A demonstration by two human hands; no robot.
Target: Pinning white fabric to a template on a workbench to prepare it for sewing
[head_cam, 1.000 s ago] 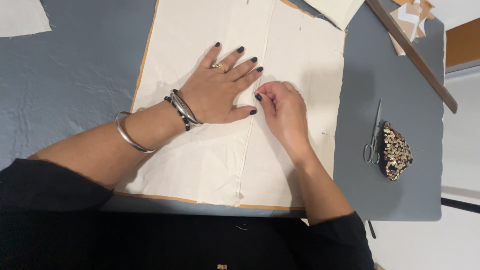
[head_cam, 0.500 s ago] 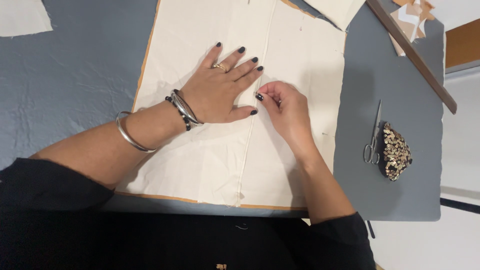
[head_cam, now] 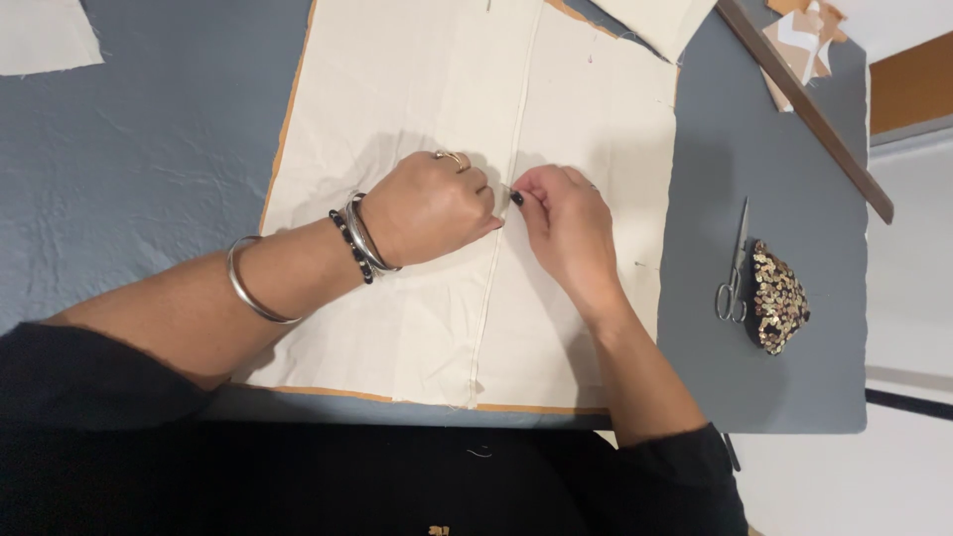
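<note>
A large cream fabric (head_cam: 417,89) lies flat on a sheet of brown paper (head_cam: 284,139) on the grey table (head_cam: 149,129). A raised seam fold (head_cam: 526,89) runs down the middle of the fabric. My left hand (head_cam: 427,208), with a ring and bracelets, rests on the fabric with its fingers curled in against the fold. My right hand (head_cam: 571,228) meets it from the right, thumb and forefinger pinched on the fold. Whether a pin is between those fingertips is hidden.
Small scissors (head_cam: 735,268) and a sequinned pouch (head_cam: 776,298) lie on the table to the right. A long wooden ruler (head_cam: 804,104) slants across the top right corner. Loose cream pieces lie at top left (head_cam: 45,35) and top centre (head_cam: 660,20).
My left hand, flat with fingers spread before, has curled up and slid to the seam fold. My right hand has shifted slightly left to pinch the fold beside it.
</note>
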